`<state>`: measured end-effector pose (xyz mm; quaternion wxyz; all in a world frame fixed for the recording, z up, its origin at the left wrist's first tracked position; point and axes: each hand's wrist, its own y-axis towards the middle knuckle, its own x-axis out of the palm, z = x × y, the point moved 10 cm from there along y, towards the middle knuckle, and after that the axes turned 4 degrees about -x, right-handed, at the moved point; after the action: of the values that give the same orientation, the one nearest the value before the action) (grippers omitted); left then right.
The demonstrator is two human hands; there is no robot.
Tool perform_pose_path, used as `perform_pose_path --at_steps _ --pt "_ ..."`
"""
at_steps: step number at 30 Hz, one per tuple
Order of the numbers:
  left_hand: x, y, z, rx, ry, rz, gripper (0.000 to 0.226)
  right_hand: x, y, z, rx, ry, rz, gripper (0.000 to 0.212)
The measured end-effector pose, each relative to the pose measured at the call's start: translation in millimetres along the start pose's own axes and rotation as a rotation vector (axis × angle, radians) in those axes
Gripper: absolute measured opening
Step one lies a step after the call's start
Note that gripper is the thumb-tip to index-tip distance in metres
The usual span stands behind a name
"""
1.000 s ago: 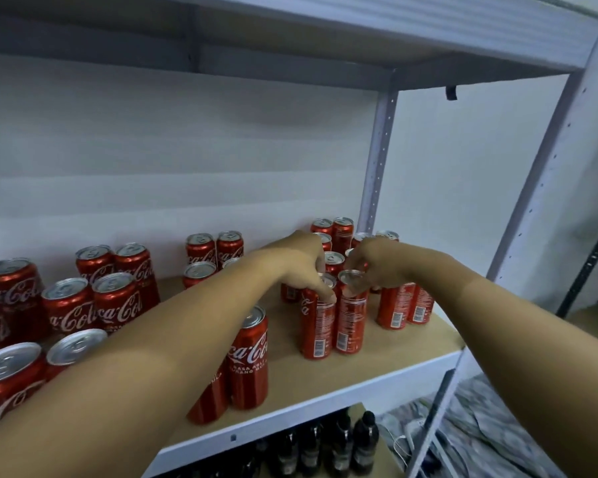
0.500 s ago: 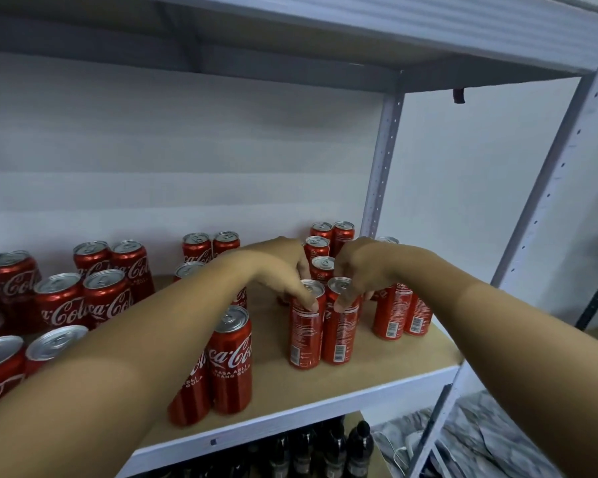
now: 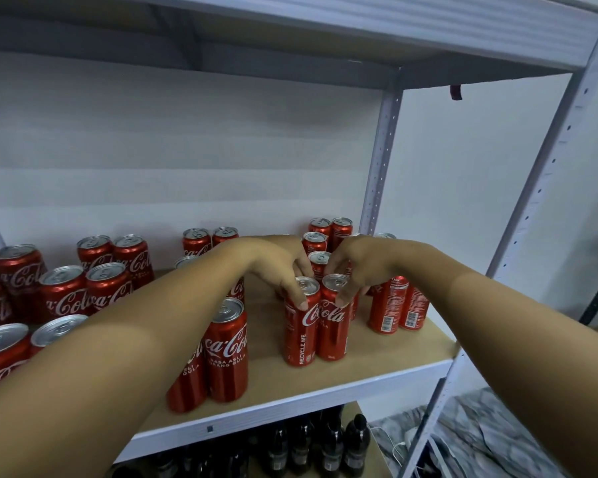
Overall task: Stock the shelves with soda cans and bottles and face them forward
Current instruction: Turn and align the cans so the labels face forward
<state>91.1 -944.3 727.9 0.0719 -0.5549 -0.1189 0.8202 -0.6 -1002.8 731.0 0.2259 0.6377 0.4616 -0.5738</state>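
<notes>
Two slim red cola cans stand side by side near the front of the wooden shelf [image 3: 387, 353]. My left hand [image 3: 277, 267] grips the rim of the left can [image 3: 301, 329], which shows part of its logo and "RECYCLE ME". My right hand [image 3: 356, 270] grips the rim of the right can [image 3: 334, 326], whose logo faces forward. More slim cans [image 3: 320, 241] line up behind them, partly hidden by my hands. Two cans [image 3: 397, 305] to the right show their barcodes. Another front pair [image 3: 227, 350] stands to the left with logos forward.
Several wider cola cans [image 3: 63, 298] fill the shelf's left part. Dark bottles [image 3: 325, 446] stand on the shelf below. A grey upright post [image 3: 380, 160] rises at the back and another post [image 3: 546, 188] at the front right. An upper shelf board hangs overhead.
Both cans under my hands have turned: their barcode sides faced me earlier, and now the logos show. My hands stay on the can tops.
</notes>
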Motion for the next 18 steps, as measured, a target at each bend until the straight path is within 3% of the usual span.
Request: perform_pose_path --at_steps 3,8,11,14,18 --pt "0.4 -0.4 -5.0 -0.059 0.003 0.000 0.073 -2.5 0.0 0.7 0.005 -0.034 0.033 0.076" --pt "2.5 0.9 -10.0 -0.114 -0.092 0.036 0.053 0.6 0.0 -1.4 0.001 -0.023 0.068 0.053" --pt "5.1 -2.8 -8.0 -0.080 -0.109 -0.022 0.048 -0.2 -1.3 -3.0 -0.052 0.002 0.052 0.052" --pt "8.1 -5.9 -6.5 -0.075 -0.143 -0.068 0.057 -0.6 -3.7 -6.8 -0.083 0.019 0.050 0.063" --pt "2.9 -4.3 -7.7 -0.142 -0.080 0.021 0.057 3.6 1.8 -0.5 -0.012 -0.020 0.070 0.083"
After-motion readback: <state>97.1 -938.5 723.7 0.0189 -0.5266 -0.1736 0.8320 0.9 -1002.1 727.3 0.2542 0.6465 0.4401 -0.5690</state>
